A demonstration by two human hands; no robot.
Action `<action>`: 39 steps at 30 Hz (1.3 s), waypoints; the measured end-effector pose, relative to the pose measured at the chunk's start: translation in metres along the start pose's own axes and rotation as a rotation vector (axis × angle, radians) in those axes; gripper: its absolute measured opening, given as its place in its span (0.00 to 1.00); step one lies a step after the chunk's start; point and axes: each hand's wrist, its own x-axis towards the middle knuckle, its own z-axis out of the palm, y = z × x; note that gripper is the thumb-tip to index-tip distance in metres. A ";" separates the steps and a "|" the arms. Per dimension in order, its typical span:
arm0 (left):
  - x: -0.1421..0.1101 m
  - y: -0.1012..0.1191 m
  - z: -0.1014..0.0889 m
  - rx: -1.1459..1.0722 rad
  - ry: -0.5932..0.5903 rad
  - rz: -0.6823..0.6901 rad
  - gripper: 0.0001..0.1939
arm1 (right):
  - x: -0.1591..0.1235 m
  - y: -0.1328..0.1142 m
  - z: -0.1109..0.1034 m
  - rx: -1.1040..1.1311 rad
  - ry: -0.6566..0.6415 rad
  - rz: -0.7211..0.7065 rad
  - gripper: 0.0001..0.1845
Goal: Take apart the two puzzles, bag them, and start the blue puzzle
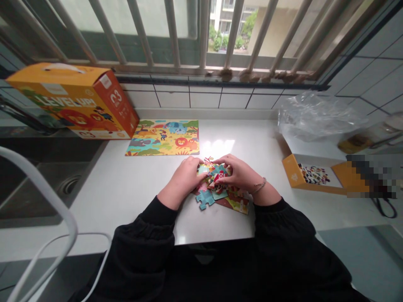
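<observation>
A small heap of colourful jigsaw puzzle pieces (206, 199) lies on the white counter in front of me. My left hand (187, 174) curls round the heap's left side, thumb and fingers closed on some of the pieces. From the right, my right hand (237, 172) grips a puzzle piece with a red barn (221, 177) between thumb and fingers. Under the heap, toward my body, a brown and green section (238, 204) sticks out. Fingers hide part of the pile. Behind the hands lies a flat animal picture puzzle (163, 138).
An orange puzzle box (78, 102) stands at the back left beside a dark sink (40, 184). At right, an open orange box (292, 170) holds more small pieces, near crumpled clear plastic (315, 115). A white cable (67, 214) loops at the left front. A barred window is behind.
</observation>
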 end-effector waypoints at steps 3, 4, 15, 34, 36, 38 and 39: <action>-0.001 0.006 -0.003 -0.057 -0.038 -0.055 0.14 | -0.001 0.004 0.000 -0.076 -0.044 -0.044 0.43; -0.002 0.008 -0.004 -0.096 -0.043 -0.070 0.14 | -0.002 0.004 0.000 -0.090 -0.055 -0.038 0.44; -0.005 0.020 0.004 -0.905 -0.078 -0.028 0.19 | -0.005 -0.011 -0.005 0.012 -0.087 0.017 0.36; -0.004 0.012 0.001 0.180 -0.059 0.022 0.43 | -0.004 -0.021 -0.011 0.137 0.263 0.230 0.25; -0.004 0.014 0.001 0.208 -0.086 0.002 0.43 | 0.004 -0.019 -0.001 0.000 0.191 0.201 0.23; -0.002 0.015 0.001 0.225 -0.103 -0.026 0.43 | 0.012 -0.016 0.007 -0.148 0.148 0.163 0.22; -0.001 0.015 0.001 0.217 -0.109 -0.039 0.43 | 0.015 -0.014 0.009 -0.204 0.123 0.147 0.22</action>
